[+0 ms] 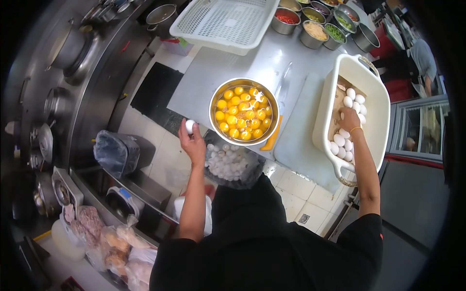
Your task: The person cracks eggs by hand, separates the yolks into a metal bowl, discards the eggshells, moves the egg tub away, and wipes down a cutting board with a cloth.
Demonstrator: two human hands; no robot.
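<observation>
My left hand (193, 143) is raised left of the steel bowl and grips a white egg (190, 126) in its fingertips. Many cracked eggs with whole yolks (241, 108) float in the steel bowl (212, 121) on the counter. To the right, my right hand (350, 121) reaches into a white plastic tub (377, 145), its fingers curled over an egg that they partly hide. Several more white eggs (341, 144) lie around that hand on the tub's brown bottom. Below the counter edge, a dark bag holds a heap of empty eggshells (227, 162).
An orange-handled tool (273, 136) lies beside the bowl, near a pale cutting board (306, 140). A perforated white basket (225, 22) and several tins of chopped ingredients (314, 34) stand farther back. A lined bin (116, 154) is at left. Another person (421, 60) stands far right.
</observation>
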